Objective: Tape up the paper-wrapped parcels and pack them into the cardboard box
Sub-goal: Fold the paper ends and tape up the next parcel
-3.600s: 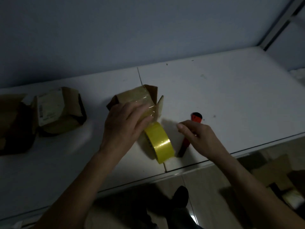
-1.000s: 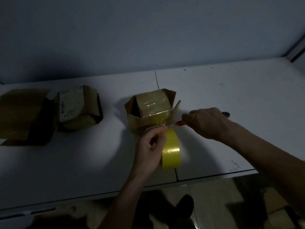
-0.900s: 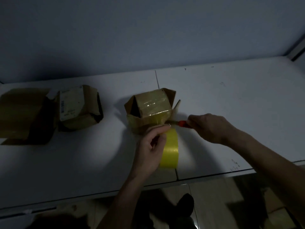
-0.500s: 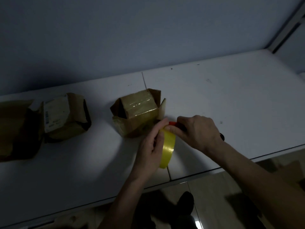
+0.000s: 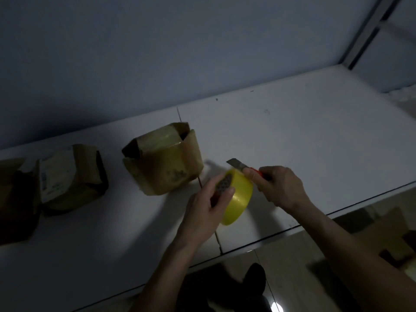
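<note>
Two hands meet: the left hand (image 5: 208,207) grips the tape roll (image 5: 238,197) (axis tilted), the right hand's (image 5: 278,188) cutter (image 5: 242,166) blade pointing up-left just above it.

The left hand (image 5: 208,204) is raised, with thumb and fingers curled round a roll of tape (image 5: 238,199). The right hand (image 5: 278,186), just beside it, is closed on a knife (image 5: 245,167), blade exposed. Both forearms are extended forward, bare.
</note>
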